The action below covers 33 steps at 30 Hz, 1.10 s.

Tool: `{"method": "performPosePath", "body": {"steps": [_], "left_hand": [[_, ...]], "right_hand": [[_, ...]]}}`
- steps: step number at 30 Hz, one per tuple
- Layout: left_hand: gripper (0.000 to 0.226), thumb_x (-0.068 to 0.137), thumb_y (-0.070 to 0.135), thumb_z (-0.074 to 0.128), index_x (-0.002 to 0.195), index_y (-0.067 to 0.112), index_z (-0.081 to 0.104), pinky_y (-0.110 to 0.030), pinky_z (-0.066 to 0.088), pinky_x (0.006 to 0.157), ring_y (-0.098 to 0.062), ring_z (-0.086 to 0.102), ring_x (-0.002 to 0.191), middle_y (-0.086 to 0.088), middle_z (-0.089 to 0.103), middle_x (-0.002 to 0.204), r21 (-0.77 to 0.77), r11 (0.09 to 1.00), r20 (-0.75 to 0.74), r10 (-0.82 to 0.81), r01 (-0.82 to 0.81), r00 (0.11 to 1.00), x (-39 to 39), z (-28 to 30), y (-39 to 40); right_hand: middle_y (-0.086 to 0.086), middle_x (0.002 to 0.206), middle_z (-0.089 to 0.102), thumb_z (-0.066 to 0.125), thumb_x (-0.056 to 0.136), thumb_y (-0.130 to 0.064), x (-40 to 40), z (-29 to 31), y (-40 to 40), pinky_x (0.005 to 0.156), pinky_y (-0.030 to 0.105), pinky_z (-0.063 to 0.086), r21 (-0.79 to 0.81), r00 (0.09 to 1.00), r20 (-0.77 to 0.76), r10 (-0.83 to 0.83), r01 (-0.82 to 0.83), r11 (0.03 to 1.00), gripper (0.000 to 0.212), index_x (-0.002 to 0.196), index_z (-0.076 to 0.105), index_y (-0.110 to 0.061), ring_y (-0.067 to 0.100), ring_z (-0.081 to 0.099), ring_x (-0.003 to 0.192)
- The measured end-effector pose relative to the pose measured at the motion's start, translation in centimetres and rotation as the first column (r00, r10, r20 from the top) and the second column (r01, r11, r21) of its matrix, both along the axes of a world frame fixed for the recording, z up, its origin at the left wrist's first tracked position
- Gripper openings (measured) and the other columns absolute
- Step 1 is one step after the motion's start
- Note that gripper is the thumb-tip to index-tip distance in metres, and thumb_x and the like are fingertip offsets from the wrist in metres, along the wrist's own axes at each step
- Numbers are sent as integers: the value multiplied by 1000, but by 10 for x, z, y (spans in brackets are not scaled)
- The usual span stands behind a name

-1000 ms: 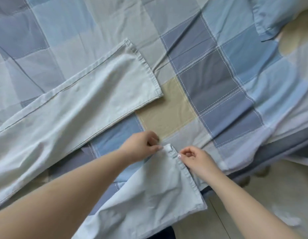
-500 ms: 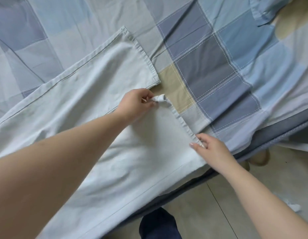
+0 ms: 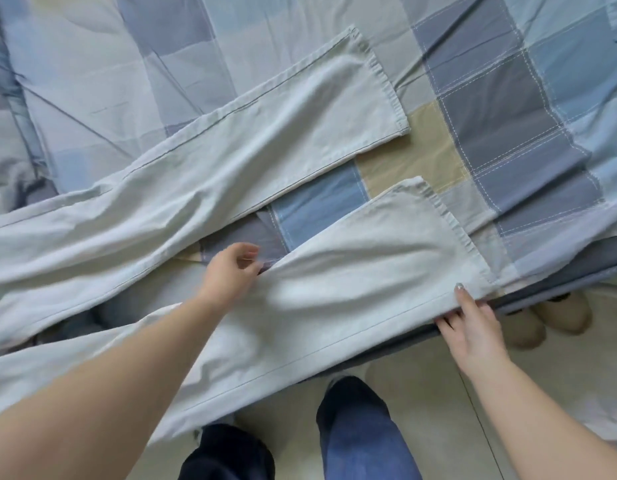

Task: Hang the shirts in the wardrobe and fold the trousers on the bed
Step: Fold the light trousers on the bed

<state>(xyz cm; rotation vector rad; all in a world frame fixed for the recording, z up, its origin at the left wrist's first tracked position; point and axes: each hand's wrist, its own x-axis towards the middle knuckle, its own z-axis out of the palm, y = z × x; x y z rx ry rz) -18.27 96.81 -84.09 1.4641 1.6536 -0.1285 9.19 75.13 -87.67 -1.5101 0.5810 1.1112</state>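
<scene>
the pale trousers (image 3: 265, 188) lay spread on the bed (image 3: 508, 133), the near leg overhanging its edge under the right grip (image 3: 473, 323), which pinched the side seam, while the left grip (image 3: 231, 271) hovered loosely curled and empty, so the leg could slide floorward.

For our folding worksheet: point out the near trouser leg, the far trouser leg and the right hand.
near trouser leg (image 3: 369, 265), head view, mid cloth.
far trouser leg (image 3: 283, 133), head view, mid cloth.
right hand (image 3: 473, 323), head view, back of hand.
</scene>
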Motion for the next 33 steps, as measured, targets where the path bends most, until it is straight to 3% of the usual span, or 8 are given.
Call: {"method": "performPosePath", "body": {"steps": [3,8,12,16,19,25,30,33], "left_hand": [[18,89,8,64,105,15,66,-25,49,77,-11,62,87,-4,69,106,10,967,48,253,-253,966,-78,26,-29],[12,91,15,63,99,24,65,-29,52,80,-12,65,93,1,70,105,-78,833,139,553,-548,821,-190,58,-83],[11,92,19,62,102,23,65,-25,50,79,-9,66,97,3,69,104,-237,637,177,771,-734,612,-262,75,-135],[14,94,19,60,107,15,63,-26,51,76,-12,66,96,-1,70,102,-373,408,134,912,-833,387,-331,87,-181],[17,95,22,58,108,13,63,-28,52,76,-13,66,96,-2,71,105,-444,273,98,962,-854,257,-375,92,-204],[31,93,33,59,117,14,53,-34,53,79,-18,61,106,-4,61,116,-548,110,63,994,-829,91,-427,83,-207],[38,90,27,66,122,7,58,-44,53,90,-26,66,104,-13,67,116,-591,-145,156,945,-793,-289,-441,74,-189],[28,87,16,70,112,5,61,-44,56,86,-28,69,95,-16,69,111,-540,-247,182,899,-805,-399,-450,77,-180]], "right_hand": [[4,117,66,58,94,-19,-71,4,-7,86,39,54,0,992,-129,-16,17,1000,18,112,58,-21,19,63,107],[4,117,68,57,94,-22,-214,9,-12,86,40,50,63,938,-324,119,-105,993,23,117,59,-21,19,63,108],[8,125,61,62,91,-22,-332,22,-10,80,36,51,71,858,-468,210,-201,977,28,118,58,-16,24,52,120],[9,139,45,62,91,-19,-439,41,1,94,41,46,65,811,-529,249,-253,965,37,125,50,-12,31,36,136],[11,143,43,63,91,-21,-497,51,10,104,44,39,30,806,-533,258,-286,958,46,132,45,-11,31,36,137],[10,105,72,59,94,-18,-538,66,8,100,42,47,110,830,-501,245,-219,969,28,119,57,-5,25,66,104],[7,104,71,51,97,-10,-530,84,-32,98,38,46,61,824,-422,378,-390,919,20,116,56,-5,18,66,97],[7,103,73,53,96,-11,-528,96,-20,90,37,49,94,838,-420,348,-342,935,19,114,57,-7,20,66,102]]}}
